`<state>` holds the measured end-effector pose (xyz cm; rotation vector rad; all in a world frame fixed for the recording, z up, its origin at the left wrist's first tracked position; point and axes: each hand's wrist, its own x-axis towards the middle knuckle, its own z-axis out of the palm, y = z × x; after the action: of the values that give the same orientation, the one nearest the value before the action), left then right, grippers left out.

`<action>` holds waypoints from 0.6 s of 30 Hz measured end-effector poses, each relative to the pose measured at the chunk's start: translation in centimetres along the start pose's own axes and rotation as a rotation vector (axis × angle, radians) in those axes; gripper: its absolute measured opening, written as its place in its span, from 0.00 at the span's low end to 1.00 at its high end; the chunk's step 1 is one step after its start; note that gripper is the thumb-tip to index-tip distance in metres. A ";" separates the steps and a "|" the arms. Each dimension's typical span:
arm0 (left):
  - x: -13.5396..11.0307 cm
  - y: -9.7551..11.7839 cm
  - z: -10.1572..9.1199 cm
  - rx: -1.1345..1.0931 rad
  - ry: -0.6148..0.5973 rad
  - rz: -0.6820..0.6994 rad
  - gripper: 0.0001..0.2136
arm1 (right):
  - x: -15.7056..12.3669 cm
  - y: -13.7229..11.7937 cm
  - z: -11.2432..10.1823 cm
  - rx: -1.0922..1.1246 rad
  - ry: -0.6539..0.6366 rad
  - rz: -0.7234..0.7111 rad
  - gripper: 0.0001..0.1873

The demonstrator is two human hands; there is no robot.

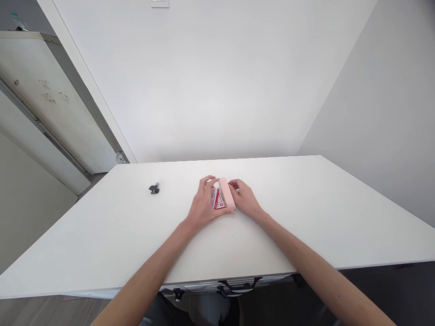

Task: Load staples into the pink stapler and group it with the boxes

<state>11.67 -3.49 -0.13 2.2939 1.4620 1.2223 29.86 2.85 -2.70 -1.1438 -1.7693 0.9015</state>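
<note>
Both of my hands meet at the middle of the white table (306, 213). My left hand (204, 203) curls around a small red and white pack (218, 199), fingers closed over its far end. My right hand (245, 199) grips a pale pink case (227, 194) that stands on edge against the pack, fingertips pinching its far end. Whether the pack sits inside the pink case or just beside it I cannot tell.
A black binder clip (154, 188) lies on the table to the left, well apart from my hands. White walls close the table at the back and right. A white cabinet (44, 99) stands at the left. Black handles (238, 285) show under the near edge.
</note>
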 end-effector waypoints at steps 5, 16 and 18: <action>-0.2 0.0 0.1 -0.054 0.080 0.008 0.47 | -0.1 -0.1 -0.1 -0.017 0.003 0.002 0.14; -1.0 -0.2 -3.1 0.093 -0.073 -0.136 0.14 | -0.3 -0.4 -0.5 0.001 -0.013 0.020 0.14; -1.0 0.4 -3.0 0.052 -0.103 -0.158 0.15 | -0.3 -0.6 -0.5 0.011 -0.022 0.009 0.14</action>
<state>9.59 -5.31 1.50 2.1891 1.6195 1.0199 30.19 2.45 -2.08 -1.1395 -1.7764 0.9311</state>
